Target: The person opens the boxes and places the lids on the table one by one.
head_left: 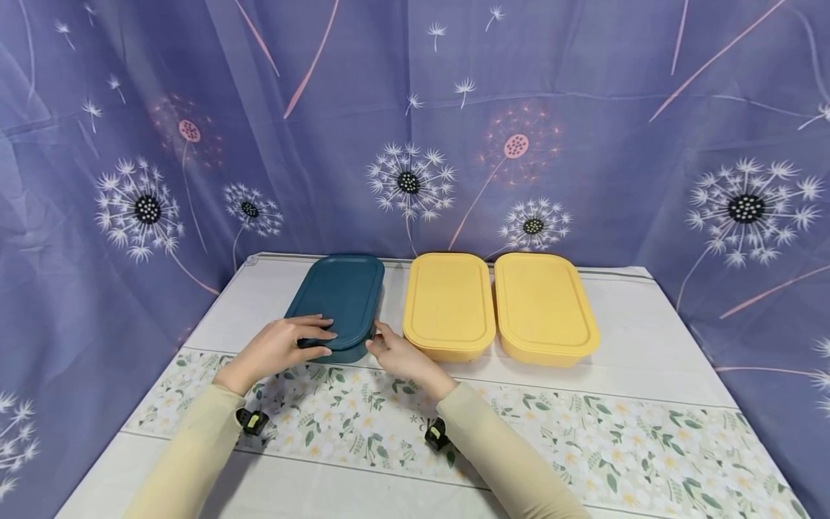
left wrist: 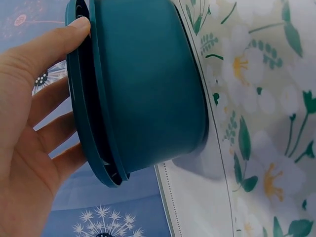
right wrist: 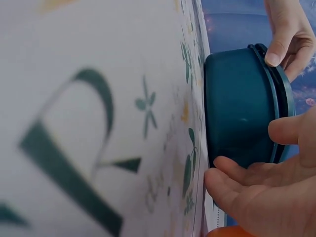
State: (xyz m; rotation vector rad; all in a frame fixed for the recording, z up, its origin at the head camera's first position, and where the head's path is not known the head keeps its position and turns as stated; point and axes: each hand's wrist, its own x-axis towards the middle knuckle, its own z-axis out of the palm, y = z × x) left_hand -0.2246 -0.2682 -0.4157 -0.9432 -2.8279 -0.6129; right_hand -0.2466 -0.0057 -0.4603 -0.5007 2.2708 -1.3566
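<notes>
A dark teal lidded box (head_left: 340,295) stands at the left of the table's far half. Its lid (left wrist: 81,98) sits slightly raised at the near end, with a dark gap above the box's rim. My left hand (head_left: 282,346) pinches the lid's near left part, thumb at the rim and fingers spread over the top. At the near right corner, my right hand (head_left: 402,353) holds the box body (right wrist: 237,108), thumb by the rim and bent fingers low on the side. The box's contents are hidden.
Two yellow lidded boxes, a middle one (head_left: 449,303) and a right one (head_left: 546,306), stand side by side right of the teal box. A floral strip (head_left: 583,440) crosses the white tabletop. Behind hangs a purple dandelion curtain (head_left: 324,144).
</notes>
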